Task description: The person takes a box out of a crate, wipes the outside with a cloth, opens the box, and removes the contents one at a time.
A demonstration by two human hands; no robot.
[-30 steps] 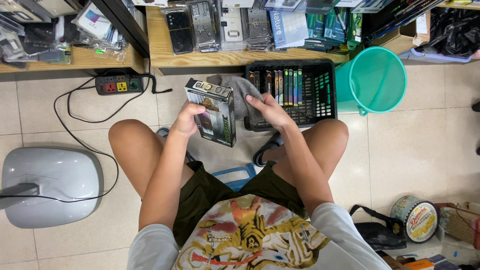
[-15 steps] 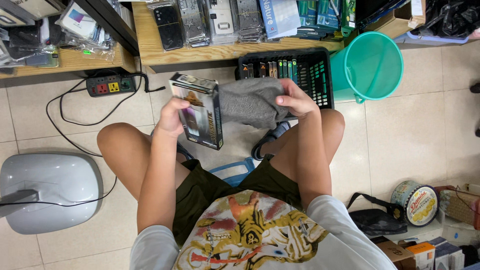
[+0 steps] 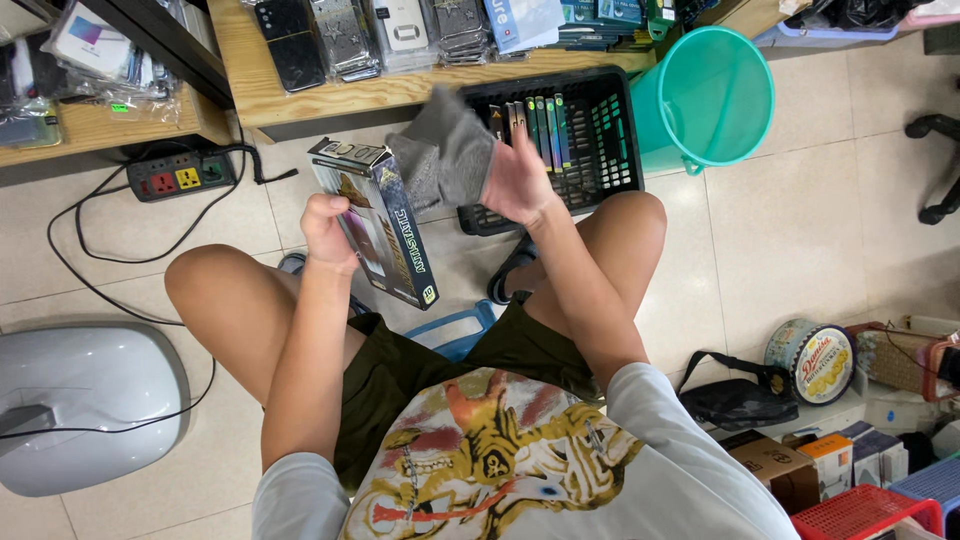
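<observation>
Head view: a seated person's left hand (image 3: 328,228) gripped a dark box (image 3: 380,215), held tilted above the knees, while the right hand (image 3: 515,180) clutched a grey cloth (image 3: 443,158) just beside the box's top edge. Beyond the right hand sat a black crate (image 3: 610,130), with a teal bucket (image 3: 715,95) to its right.

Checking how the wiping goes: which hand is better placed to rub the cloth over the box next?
The right hand. It already grips the grey cloth just beside the top of the dark box, while the left hand is wrapped around the box, holding it tilted.
</observation>
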